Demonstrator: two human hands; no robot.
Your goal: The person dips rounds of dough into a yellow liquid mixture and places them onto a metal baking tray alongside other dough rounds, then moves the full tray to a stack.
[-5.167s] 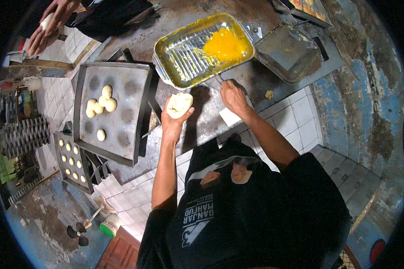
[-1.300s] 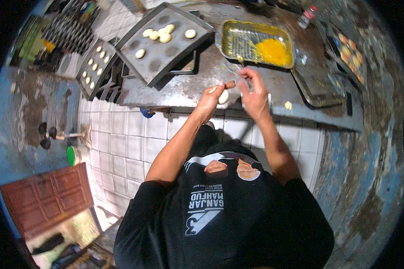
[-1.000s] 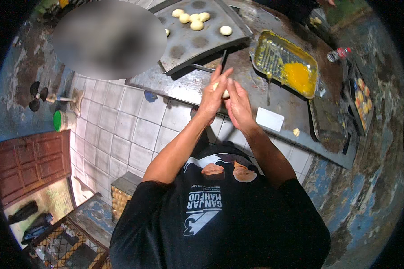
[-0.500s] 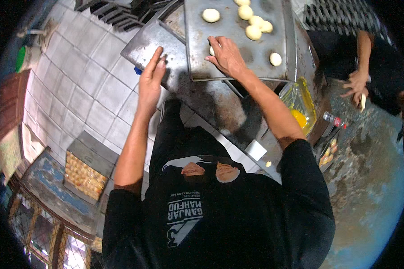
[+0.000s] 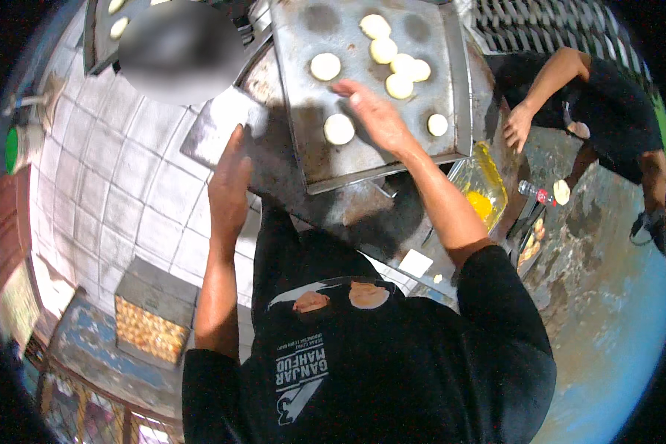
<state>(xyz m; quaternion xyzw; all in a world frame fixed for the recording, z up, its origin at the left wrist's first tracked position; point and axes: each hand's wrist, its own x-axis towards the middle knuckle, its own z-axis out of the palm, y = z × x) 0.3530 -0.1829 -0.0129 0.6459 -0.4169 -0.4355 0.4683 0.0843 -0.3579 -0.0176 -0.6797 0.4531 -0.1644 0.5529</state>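
A metal baking tray [image 5: 314,166] lies before me. Flattened pale dough rounds [image 5: 325,66] sit on its left side, one of them [image 5: 339,129] close beside my right hand [image 5: 381,122]. That hand is over the tray with its fingers stretched out and nothing in them. Several rounder dough balls [image 5: 399,85] touch each other in a row toward the back, and a lone ball [image 5: 437,125] lies at the right. My left hand [image 5: 231,185] is off the tray's left side, fingers extended and empty, near a flat metal sheet [image 5: 207,133].
To the right stands a clear container [image 5: 502,159] with yellow liquid. A bottle [image 5: 534,192] lies past it, near a co-worker's hand [image 5: 519,127]. At lower left a box [image 5: 152,325] holds many small browned pieces. A blurred grey shape [image 5: 181,52] covers the upper left.
My right hand has lifted off the left front dough piece, which now shows as a flat round. The tray appears lower in view. The co-worker's arm has shifted.
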